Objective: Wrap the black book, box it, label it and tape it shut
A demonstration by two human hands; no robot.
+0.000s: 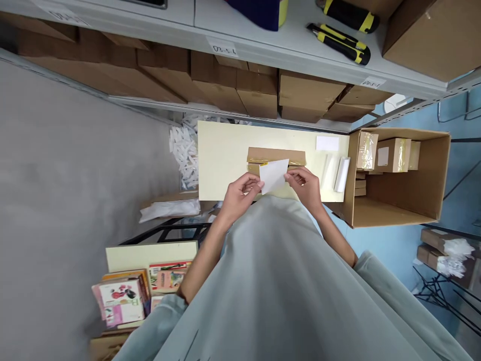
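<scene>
Between my two hands is a small blank white label (274, 176), tilted, above the front of a flat brown cardboard box (276, 155) with clear tape along it. My left hand (240, 194) pinches the label's lower left corner between thumb and fingers. At its right edge, my right hand (305, 186) grips it with thumb and fingertips. The label covers part of the box, which lies on a cream table (221, 160) close to my body.
On the table's right lie white labels (327, 143) and a white roll (341, 174). An open carton (398, 215) with small taped boxes stands to the right. A shelf (263, 42) with utility knives (340, 42) overhangs the far side. Books (122, 301) are stacked at lower left.
</scene>
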